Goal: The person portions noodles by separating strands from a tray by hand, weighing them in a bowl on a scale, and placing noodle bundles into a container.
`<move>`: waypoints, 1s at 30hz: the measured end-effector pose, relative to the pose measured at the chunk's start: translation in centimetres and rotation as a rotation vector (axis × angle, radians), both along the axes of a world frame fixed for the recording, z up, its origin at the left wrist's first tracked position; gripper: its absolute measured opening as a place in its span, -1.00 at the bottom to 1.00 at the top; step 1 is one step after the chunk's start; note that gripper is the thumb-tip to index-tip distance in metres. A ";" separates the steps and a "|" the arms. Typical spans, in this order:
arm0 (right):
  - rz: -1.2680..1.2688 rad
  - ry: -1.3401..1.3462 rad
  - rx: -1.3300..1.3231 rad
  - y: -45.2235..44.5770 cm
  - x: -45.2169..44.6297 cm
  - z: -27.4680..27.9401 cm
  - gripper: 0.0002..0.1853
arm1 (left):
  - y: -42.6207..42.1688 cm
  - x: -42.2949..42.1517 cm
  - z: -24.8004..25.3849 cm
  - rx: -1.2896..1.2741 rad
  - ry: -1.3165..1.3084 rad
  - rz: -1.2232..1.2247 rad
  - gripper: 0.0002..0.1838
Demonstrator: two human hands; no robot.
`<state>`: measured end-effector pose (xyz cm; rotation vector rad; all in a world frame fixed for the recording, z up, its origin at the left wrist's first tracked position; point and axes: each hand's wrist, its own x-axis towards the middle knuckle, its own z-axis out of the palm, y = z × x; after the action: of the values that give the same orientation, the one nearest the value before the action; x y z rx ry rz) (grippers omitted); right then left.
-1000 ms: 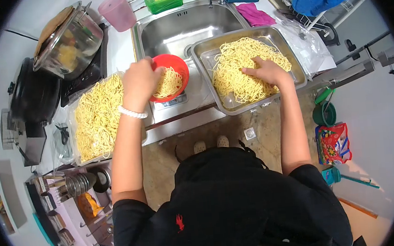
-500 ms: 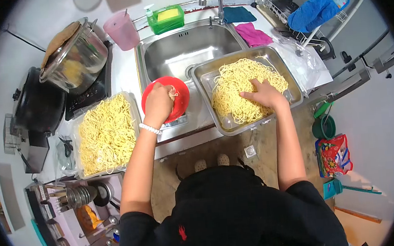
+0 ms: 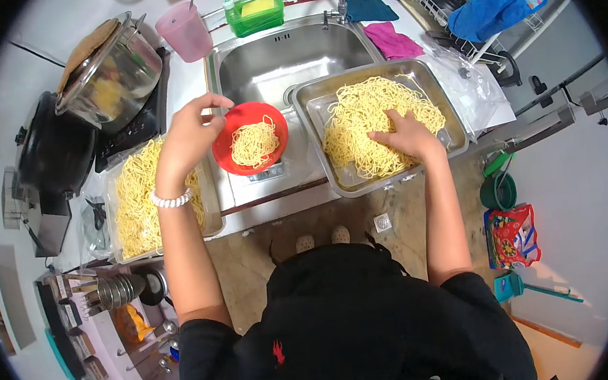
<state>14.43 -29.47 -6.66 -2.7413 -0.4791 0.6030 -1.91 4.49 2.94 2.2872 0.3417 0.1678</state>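
A red bowl (image 3: 223,157) holding a small heap of yellow noodles (image 3: 254,145) sits on a kitchen scale (image 3: 268,173). At the bowl's left edge my left hand (image 3: 196,130) hovers, fingers apart and nothing in them. My right hand (image 3: 408,137) lies spread on a large pile of noodles (image 3: 364,117) in a metal tray (image 3: 309,104). Below my left wrist, a clear plastic container (image 3: 212,204) full of noodles (image 3: 138,210) is partly hidden by my forearm.
Behind the bowl and tray is a steel sink (image 3: 252,69) with a faucet (image 3: 341,1). A pink pitcher (image 3: 183,31), a glass-sided pot (image 3: 106,84) and a black pot (image 3: 58,148) stand at the left. Plastic bags (image 3: 460,81) lie right of the tray.
My left hand has let go of noodles in the red bowl and moved out leftward, its fingers opening. My right hand stays on the tray's noodles. The view has shifted slightly.
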 end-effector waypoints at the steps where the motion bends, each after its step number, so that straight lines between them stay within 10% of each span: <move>1: 0.000 -0.005 0.004 0.0 0.0 -0.1 0.02 | 0.2 -0.2 0.4 -0.040 0.019 0.025 -0.74; 21: 0.015 0.013 0.010 0.0 0.1 0.3 0.04 | -1.5 -1.8 3.2 -0.118 -0.087 0.146 -0.74; 30: 0.025 0.004 0.026 -0.2 0.1 0.5 0.02 | -2.7 2.5 -9.7 0.456 0.271 0.066 -0.43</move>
<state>14.55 -29.69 -6.16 -2.7129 -0.5180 0.6038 0.60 1.83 -6.71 2.7586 0.5668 -0.0385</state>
